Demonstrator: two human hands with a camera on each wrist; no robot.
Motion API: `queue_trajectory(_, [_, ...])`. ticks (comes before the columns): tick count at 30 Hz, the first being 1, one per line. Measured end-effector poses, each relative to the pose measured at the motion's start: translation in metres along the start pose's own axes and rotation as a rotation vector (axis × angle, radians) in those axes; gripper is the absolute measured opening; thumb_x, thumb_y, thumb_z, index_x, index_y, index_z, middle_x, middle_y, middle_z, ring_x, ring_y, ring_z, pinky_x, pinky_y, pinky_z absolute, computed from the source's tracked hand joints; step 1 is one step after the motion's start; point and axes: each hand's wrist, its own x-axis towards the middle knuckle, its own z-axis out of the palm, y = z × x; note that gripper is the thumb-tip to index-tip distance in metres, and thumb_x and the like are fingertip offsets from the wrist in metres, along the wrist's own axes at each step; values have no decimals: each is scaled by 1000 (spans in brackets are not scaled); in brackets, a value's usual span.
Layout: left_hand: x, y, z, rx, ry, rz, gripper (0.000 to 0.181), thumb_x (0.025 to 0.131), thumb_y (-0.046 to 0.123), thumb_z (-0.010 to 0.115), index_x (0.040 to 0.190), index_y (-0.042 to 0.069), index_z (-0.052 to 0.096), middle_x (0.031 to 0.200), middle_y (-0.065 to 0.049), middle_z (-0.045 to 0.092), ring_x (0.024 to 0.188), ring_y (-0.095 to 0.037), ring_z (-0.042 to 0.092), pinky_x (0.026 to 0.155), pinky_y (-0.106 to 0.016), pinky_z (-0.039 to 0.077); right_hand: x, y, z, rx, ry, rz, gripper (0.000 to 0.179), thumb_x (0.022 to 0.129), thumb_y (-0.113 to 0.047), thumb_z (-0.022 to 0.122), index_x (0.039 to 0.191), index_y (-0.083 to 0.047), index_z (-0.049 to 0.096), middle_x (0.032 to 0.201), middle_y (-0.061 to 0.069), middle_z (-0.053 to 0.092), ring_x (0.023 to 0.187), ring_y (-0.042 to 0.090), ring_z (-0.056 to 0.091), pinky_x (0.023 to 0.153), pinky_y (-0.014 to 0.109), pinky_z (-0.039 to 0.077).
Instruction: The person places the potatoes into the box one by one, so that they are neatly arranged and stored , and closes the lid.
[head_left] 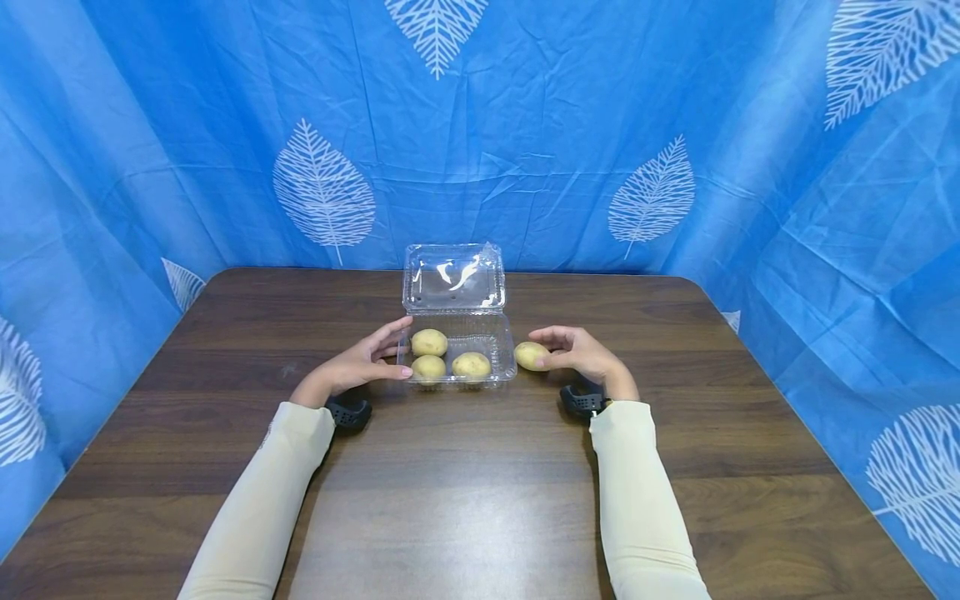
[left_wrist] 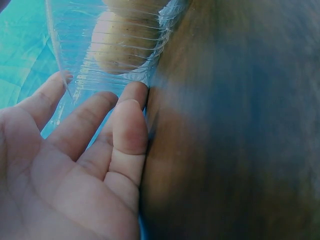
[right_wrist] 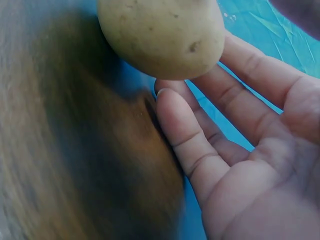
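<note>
A clear plastic clamshell container [head_left: 497, 340] lies with its lid raised at the back. Inside are three yellow potatoes: one at back left [head_left: 429, 342], one at front left [head_left: 428, 367] and one at front right [head_left: 472, 365]. My left hand [head_left: 363, 360] touches the container's left end, thumb near the front corner and fingers spread toward the back, fairly straight. To the right of the container, my right hand [head_left: 585, 354] holds another potato [head_left: 531, 356] between thumb and fingers. In the right wrist view that potato [right_wrist: 162, 37] shows small dark eyes.
The container stands near the back edge of a dark wood-grain table [head_left: 450, 492]. Behind and at both sides hangs a blue cloth [head_left: 525, 125] with white leaf prints. Black wrist devices sit at the left wrist [head_left: 349, 415] and right wrist [head_left: 581, 403].
</note>
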Motion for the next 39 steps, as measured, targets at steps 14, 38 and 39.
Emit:
queue_trajectory(14, [-2,1,1,3,1,4,101,101,17,76,174,7,7,178,-28,8,160,-54,17,124,-68,30,-2,2,-1,14,-31,-17,60,89,7,80,144,15,57,125,12,70,104,16,64,86,24,57])
queue_trajectory(38, [-1,0,2,0,6,2,102,101,18,77,174,8,7,179,-26,8,161,-53,17,124,-68,31,-1,8,-1,-20,95,-40,53,93,3,76,143,12,61,136,26,68,106,12,65,89,21,55])
queue_trajectory(39, [-1,0,2,-1,6,0,102,101,18,77,174,8,7,179,-26,8,161,-53,17,124,-68,31,-1,8,-1,-19,103,-42,53,93,3,76,143,12,61,137,27,67,106,12,65,89,20,55])
